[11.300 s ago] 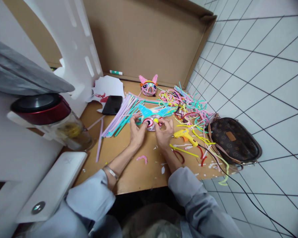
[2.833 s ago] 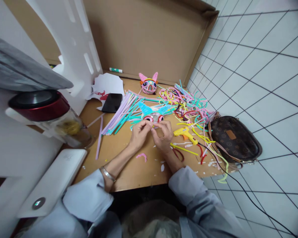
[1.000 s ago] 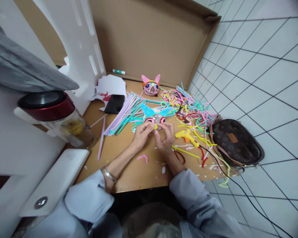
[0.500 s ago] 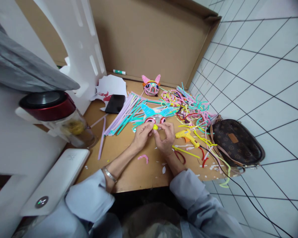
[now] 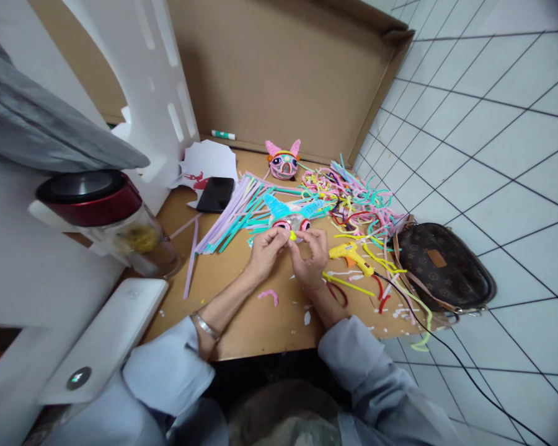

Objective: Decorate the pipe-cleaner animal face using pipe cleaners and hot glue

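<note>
Between the fingertips of my left hand (image 5: 266, 251) and my right hand (image 5: 310, 257) is a small bright yellow piece (image 5: 292, 235), perhaps a bit of pipe cleaner; both hands pinch it. Just beyond my fingers lies an animal head (image 5: 294, 218) with blue ears and red-rimmed eyes, its lower part hidden by my hands. Close to my right hand rests a yellow hot glue gun (image 5: 352, 256). A curved pink piece (image 5: 268, 296) lies on the table in front of my wrists.
Pipe cleaners (image 5: 230, 214) lie in a row at left, with a tangled heap (image 5: 353, 198) at right. A pink-eared head (image 5: 283, 162) stands behind. Around are a phone (image 5: 216, 194), a glass bottle (image 5: 144, 241), a white power bank (image 5: 106, 337) and a brown bag (image 5: 441, 266).
My fingers have shifted very slightly around the yellow piece, which has turned a little and sits slightly higher. Everything else stays put.
</note>
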Demonstrator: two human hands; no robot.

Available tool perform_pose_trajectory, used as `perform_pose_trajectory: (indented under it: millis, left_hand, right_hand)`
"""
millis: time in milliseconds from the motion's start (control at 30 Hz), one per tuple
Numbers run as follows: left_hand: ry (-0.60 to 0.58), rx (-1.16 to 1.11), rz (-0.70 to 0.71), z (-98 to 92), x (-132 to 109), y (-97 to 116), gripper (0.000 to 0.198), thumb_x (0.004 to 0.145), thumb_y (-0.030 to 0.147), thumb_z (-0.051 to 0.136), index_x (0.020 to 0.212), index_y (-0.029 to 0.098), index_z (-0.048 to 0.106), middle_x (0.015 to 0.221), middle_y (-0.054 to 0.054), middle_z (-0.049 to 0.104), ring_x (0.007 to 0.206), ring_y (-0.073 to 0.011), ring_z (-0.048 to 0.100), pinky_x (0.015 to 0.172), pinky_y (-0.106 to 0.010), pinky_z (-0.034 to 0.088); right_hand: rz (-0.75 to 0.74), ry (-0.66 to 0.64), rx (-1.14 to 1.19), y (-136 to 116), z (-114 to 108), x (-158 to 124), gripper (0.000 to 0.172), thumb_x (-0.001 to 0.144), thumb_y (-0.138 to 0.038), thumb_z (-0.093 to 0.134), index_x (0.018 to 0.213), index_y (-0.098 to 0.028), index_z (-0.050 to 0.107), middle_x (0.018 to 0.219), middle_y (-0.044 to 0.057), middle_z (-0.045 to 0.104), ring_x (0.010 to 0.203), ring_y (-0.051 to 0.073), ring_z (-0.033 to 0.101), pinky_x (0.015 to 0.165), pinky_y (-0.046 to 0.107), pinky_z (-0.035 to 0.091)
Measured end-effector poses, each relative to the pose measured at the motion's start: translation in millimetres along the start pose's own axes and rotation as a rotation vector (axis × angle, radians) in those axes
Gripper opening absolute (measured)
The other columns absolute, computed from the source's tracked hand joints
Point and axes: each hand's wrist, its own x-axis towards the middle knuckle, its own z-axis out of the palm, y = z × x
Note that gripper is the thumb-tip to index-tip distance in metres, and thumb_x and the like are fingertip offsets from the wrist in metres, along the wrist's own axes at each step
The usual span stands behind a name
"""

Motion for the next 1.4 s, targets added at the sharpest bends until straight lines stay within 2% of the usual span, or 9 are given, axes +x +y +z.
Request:
perform_pose_trajectory:
  millis: [233,433,533,700,867,1167,1400]
  left_hand:
    - [0.050,0.028,0.000,1.0,0.4,3.4,0.042,0.076,0.055,0.070,0.062,0.017,0.059,0.053,0.005,0.041,0.052,-0.0087,0.031,0.053,-0.026,0.026]
    - [0.006,0.037,-0.005,-0.7,0.0,1.4,0.044,0.073,0.058,0.074,0.066,0.016,0.062,0.055,0.004,0.046,0.055,-0.0095,0.034,0.055,-0.025,0.029]
    - [-0.008,0.030,-0.007,-0.8,-0.2,0.8,0.043,0.073,0.057,0.075,0.067,0.016,0.063,0.057,0.004,0.049,0.057,-0.0097,0.036,0.058,-0.025,0.030]
    - [0.048,0.043,-0.006,1.8,0.6,5.3,0.037,0.073,0.050,0.074,0.066,0.017,0.059,0.060,0.005,0.049,0.057,-0.0094,0.038,0.060,-0.025,0.033]
    - [0.052,0.072,-0.032,3.2,2.1,8.3,0.032,0.070,0.046,0.072,0.066,0.017,0.058,0.059,0.005,0.050,0.056,-0.0090,0.039,0.060,-0.025,0.034]
    - [-0.047,0.050,-0.067,0.4,1.1,8.2,0.031,0.074,0.044,0.068,0.063,0.017,0.057,0.058,0.003,0.054,0.056,-0.0098,0.041,0.058,-0.025,0.033]
    - [-0.103,0.065,-0.103,-4.3,3.3,4.7,0.032,0.074,0.045,0.068,0.062,0.016,0.057,0.056,0.004,0.048,0.054,-0.0084,0.035,0.056,-0.025,0.027]
  right_hand:
    - [-0.010,-0.019,-0.052,2.4,-0.1,-0.4,0.013,0.091,-0.031,0.065,0.100,-0.022,0.069,0.089,0.005,0.060,0.086,0.018,0.063,0.075,0.033,0.056]
    - [-0.044,-0.013,-0.026,-0.4,-0.8,0.6,0.012,0.090,-0.023,0.063,0.102,-0.022,0.068,0.089,0.004,0.060,0.084,0.018,0.062,0.074,0.033,0.056]
    - [-0.050,-0.032,-0.014,-2.1,-2.2,0.5,0.015,0.090,-0.022,0.061,0.104,-0.021,0.067,0.090,0.005,0.059,0.086,0.019,0.062,0.075,0.034,0.056]
    - [-0.023,-0.061,-0.004,-1.4,-3.7,-0.7,0.021,0.090,-0.023,0.057,0.109,-0.020,0.067,0.095,0.008,0.059,0.089,0.021,0.062,0.075,0.036,0.057]
    - [-0.015,-0.045,0.019,0.6,-2.9,-1.6,0.023,0.090,-0.023,0.057,0.110,-0.021,0.068,0.094,0.008,0.059,0.088,0.021,0.061,0.076,0.037,0.057]
    - [-0.007,-0.086,0.000,-0.1,-4.8,-1.8,0.022,0.091,-0.025,0.057,0.110,-0.021,0.066,0.096,0.008,0.059,0.091,0.021,0.061,0.076,0.038,0.057]
    - [-0.026,-0.100,0.002,-1.8,-8.0,-0.1,0.023,0.090,-0.021,0.059,0.112,-0.020,0.067,0.096,0.007,0.060,0.090,0.020,0.062,0.075,0.035,0.057]
